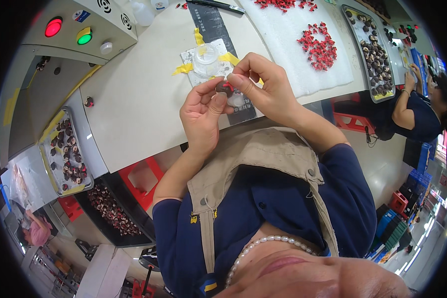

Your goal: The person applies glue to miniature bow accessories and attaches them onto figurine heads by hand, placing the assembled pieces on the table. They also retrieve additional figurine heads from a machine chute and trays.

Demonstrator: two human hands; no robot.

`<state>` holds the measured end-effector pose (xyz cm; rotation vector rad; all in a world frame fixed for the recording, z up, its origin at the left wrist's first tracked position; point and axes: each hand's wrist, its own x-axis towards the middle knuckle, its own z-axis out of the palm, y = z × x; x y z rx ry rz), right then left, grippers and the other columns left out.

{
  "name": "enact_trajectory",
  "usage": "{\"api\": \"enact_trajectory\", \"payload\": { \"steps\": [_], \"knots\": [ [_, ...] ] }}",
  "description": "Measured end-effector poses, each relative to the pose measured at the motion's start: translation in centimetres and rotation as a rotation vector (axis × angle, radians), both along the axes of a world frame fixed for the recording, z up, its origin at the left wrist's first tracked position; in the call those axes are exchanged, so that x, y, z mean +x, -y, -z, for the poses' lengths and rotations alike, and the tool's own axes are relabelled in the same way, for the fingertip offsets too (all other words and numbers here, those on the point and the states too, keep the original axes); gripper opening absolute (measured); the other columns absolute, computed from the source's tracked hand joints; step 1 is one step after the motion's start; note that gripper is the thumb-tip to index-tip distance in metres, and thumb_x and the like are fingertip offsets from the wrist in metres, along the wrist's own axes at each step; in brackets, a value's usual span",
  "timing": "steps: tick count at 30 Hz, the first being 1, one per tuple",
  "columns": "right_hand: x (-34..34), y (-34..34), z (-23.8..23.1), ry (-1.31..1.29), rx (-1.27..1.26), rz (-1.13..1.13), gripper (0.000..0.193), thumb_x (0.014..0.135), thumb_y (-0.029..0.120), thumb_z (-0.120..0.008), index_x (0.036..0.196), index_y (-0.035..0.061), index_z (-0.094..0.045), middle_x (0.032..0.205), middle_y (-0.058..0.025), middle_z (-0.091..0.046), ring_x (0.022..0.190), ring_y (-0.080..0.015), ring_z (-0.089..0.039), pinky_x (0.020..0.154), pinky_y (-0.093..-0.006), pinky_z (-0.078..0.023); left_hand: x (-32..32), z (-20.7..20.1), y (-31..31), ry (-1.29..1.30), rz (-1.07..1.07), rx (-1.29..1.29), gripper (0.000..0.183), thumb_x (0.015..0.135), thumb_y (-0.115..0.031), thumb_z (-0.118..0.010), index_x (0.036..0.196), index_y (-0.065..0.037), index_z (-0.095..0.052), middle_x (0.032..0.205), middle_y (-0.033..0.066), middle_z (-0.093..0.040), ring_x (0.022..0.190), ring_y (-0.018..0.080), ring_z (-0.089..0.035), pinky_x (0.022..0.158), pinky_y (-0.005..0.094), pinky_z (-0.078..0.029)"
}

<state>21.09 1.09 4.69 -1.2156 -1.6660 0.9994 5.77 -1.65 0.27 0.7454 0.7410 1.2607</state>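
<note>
My left hand point(202, 119) is closed, its thumb and fingertips pinching a small dark brown ball-shaped piece point(223, 89) above the table's near edge. On top of that piece lies a small red part point(228, 86). My right hand point(268, 84) is closed too, with thumb and forefinger pinched at the red part; its fingertips partly hide the contact. Just beyond my hands stands a round clear cup point(206, 60) on a speckled plate point(187, 55) fixed with yellow tape. Under the plate runs a dark strip with printed markings point(218, 27).
Loose red parts point(319, 48) lie on a white foam sheet point(283, 47) at right. Trays of brown pieces stand right point(375, 54) and left point(67, 149). A machine with red and green buttons point(84, 36) is far left. A black bin point(111, 213) sits below. Another person point(417, 109) works at right.
</note>
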Motion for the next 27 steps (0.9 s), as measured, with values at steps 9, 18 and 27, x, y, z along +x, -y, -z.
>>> {"api": "enact_trajectory", "payload": {
  "steps": [9,18,27],
  "knots": [
    [-1.3,0.8,0.9,-0.048,0.086,-0.008,0.016,0.08,0.002,-0.061,0.075,-0.0007,-0.046,0.07,-0.0098,-0.048,0.063,-0.0201,-0.047,0.058,-0.0294,-0.04,-0.3,-0.1,0.3,-0.192,-0.087,0.185,0.028,0.084,-0.001,-0.06,0.111,0.006,-0.054,0.102,0.0143,-0.061,0.078,0.0115,-0.061,0.061,0.0217,-0.053],
    [-1.4,0.7,3.5,-0.196,-0.021,-0.039,0.007,0.081,0.002,-0.059,0.081,0.002,-0.052,0.076,-0.0049,-0.053,0.071,-0.0126,-0.05,0.064,-0.025,-0.041,-1.5,0.2,0.0,-0.167,-0.003,0.099,0.026,0.085,0.0,-0.059,0.11,0.004,-0.056,0.102,0.0119,-0.061,0.088,0.0131,-0.06,0.066,0.0243,-0.054],
    [2.6,-0.4,4.7,-0.319,-0.099,0.082,0.012,0.087,0.011,-0.059,0.095,0.0024,-0.055,0.09,0.0004,-0.053,0.08,-0.0061,-0.045,0.074,-0.0197,-0.037,-23.8,-0.4,-3.9,-1.402,-1.034,0.189,0.019,0.083,-0.013,-0.062,0.099,-0.006,-0.066,0.085,0.0039,-0.067,0.076,0.0099,-0.06,0.068,0.0243,-0.048]
  ]
}}
